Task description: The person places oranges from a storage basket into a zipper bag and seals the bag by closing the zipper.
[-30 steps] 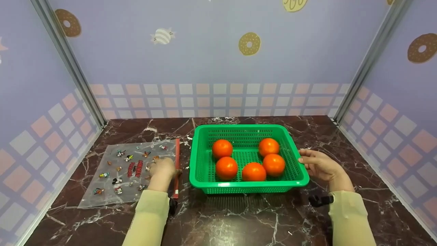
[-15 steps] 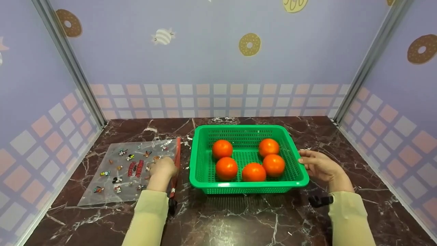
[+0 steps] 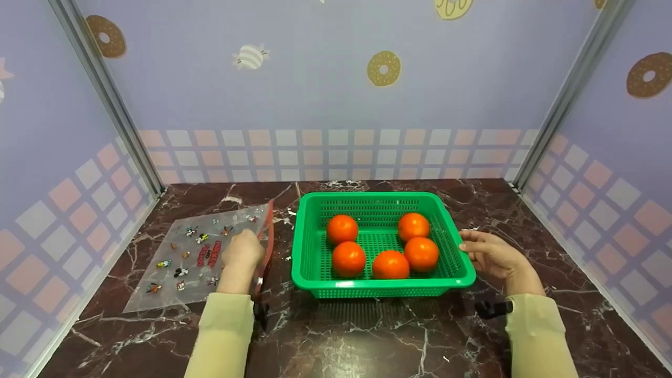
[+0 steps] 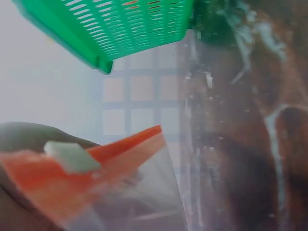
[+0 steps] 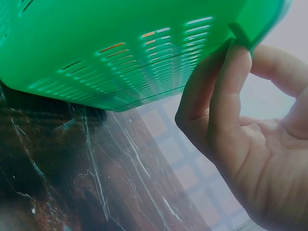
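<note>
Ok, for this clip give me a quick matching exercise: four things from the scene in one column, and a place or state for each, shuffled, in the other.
1. left hand
2. right hand
3. tomatoes
4. zip bag

a. lying inside the green basket
b. printed with small cartoon figures, red strip along one edge
c. fingers at the basket's right rim
d. gripping the bag's red-strip edge, lifted off the marble table

Pairs: 1-d, 2-c, 3-a, 4-b

The head view looks forward and down from above the near edge of the marble counter point(image 3: 367, 336), taking in the whole green basket point(image 3: 382, 286) at middle distance. The left wrist view sits very close, low beside the basket's point(image 4: 110, 33) left wall, facing along the counter. The right wrist view looks up from under the basket's point(image 5: 120, 53) right rim. All three share the basket.
</note>
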The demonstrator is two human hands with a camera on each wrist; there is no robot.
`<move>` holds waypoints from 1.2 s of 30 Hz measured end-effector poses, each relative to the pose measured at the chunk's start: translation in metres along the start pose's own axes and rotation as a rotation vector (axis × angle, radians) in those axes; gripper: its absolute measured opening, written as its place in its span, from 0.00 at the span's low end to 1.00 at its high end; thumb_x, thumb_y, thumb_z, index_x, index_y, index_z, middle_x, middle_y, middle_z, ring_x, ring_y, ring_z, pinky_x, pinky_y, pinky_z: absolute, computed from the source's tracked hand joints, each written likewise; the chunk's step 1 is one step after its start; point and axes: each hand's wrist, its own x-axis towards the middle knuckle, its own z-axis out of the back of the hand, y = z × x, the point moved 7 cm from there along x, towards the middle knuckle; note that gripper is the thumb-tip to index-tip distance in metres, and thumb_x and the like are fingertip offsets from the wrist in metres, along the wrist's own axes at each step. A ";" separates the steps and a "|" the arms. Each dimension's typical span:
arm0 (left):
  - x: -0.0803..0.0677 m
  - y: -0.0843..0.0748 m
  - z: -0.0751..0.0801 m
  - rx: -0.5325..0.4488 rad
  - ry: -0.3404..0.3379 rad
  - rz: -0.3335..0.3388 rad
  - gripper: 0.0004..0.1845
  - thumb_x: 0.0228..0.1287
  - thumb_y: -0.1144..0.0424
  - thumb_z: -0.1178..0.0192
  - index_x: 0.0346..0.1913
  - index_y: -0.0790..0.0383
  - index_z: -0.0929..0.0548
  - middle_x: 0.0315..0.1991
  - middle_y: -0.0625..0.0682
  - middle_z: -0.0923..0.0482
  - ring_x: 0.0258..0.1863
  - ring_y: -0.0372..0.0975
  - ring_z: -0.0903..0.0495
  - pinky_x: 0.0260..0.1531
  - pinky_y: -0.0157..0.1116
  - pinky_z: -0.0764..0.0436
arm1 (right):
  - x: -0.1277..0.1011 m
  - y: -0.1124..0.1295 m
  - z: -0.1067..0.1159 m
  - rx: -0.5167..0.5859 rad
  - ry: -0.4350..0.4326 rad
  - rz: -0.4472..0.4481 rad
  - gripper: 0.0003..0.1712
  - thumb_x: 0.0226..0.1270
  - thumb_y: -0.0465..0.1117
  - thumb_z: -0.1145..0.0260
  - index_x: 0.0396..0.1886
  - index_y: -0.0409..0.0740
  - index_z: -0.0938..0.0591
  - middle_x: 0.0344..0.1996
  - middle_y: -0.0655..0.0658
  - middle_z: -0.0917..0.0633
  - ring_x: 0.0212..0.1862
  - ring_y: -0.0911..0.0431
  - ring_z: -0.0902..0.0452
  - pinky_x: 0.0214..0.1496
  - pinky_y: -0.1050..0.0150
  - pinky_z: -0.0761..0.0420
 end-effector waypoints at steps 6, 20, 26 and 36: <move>-0.007 -0.008 0.014 -0.039 -0.059 -0.029 0.23 0.74 0.67 0.50 0.66 0.79 0.30 0.51 0.75 0.19 0.51 0.66 0.17 0.48 0.63 0.18 | 0.000 -0.001 0.000 0.005 0.026 0.009 0.16 0.81 0.26 0.58 0.61 0.39 0.32 0.47 0.46 0.12 0.48 0.55 0.10 0.50 0.60 0.12; -0.034 -0.038 0.038 -0.140 -0.241 -0.138 0.20 0.74 0.69 0.58 0.62 0.80 0.35 0.44 0.80 0.19 0.43 0.69 0.15 0.41 0.64 0.18 | 0.000 0.002 -0.001 -0.015 0.009 -0.002 0.16 0.81 0.27 0.56 0.63 0.38 0.34 0.48 0.47 0.12 0.48 0.55 0.10 0.51 0.60 0.12; -0.044 -0.049 0.042 -0.146 -0.222 -0.169 0.20 0.77 0.68 0.59 0.64 0.76 0.31 0.48 0.78 0.18 0.46 0.67 0.15 0.43 0.61 0.18 | 0.000 0.002 -0.001 -0.010 -0.002 -0.017 0.16 0.81 0.27 0.56 0.64 0.37 0.35 0.48 0.47 0.12 0.47 0.56 0.10 0.51 0.60 0.12; -0.056 -0.061 0.046 -0.173 -0.234 -0.194 0.21 0.78 0.69 0.60 0.66 0.73 0.27 0.51 0.77 0.18 0.48 0.66 0.15 0.45 0.60 0.17 | -0.003 0.024 -0.001 -0.403 -0.473 -0.052 0.38 0.82 0.44 0.43 0.79 0.28 0.45 0.59 0.45 0.18 0.52 0.62 0.17 0.56 0.63 0.16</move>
